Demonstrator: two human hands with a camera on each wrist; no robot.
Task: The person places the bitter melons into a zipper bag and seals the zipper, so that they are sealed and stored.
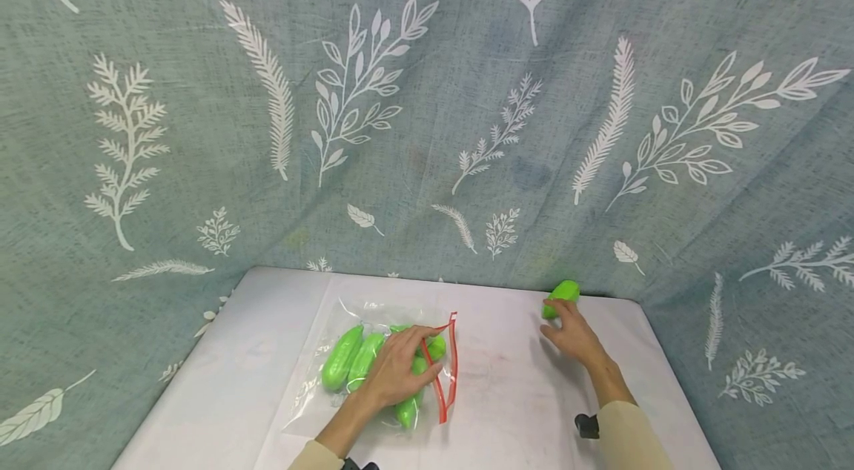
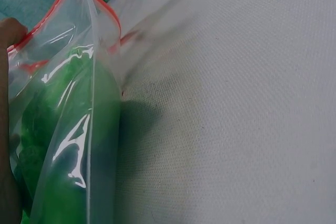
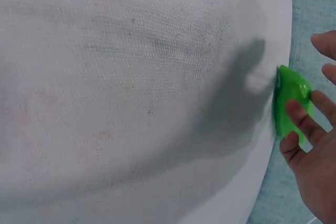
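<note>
A clear zip bag [image 1: 313, 396] with a red zip edge lies on the left of the table, several glossy green vegetable-shaped pieces [image 1: 342, 359] inside it. My left hand [image 1: 400, 366] is over the bag and grips its mouth at the red edge, which stands parted. In the left wrist view, a curled finger [image 2: 13, 32] sits on that edge. At the back right, a lone green vegetable-shaped piece [image 3: 291, 95] lies by the table's rim. My right hand [image 1: 574, 333] reaches to it with fingers spread, the fingertips [image 3: 296, 109] overlapping it in the right wrist view.
The white-covered table [image 1: 494, 396] ends at the back against a grey-green curtain [image 1: 427, 233] with white leaf prints. This cloth also hangs along both sides. Faint stains mark the table cover between the bag and my right hand.
</note>
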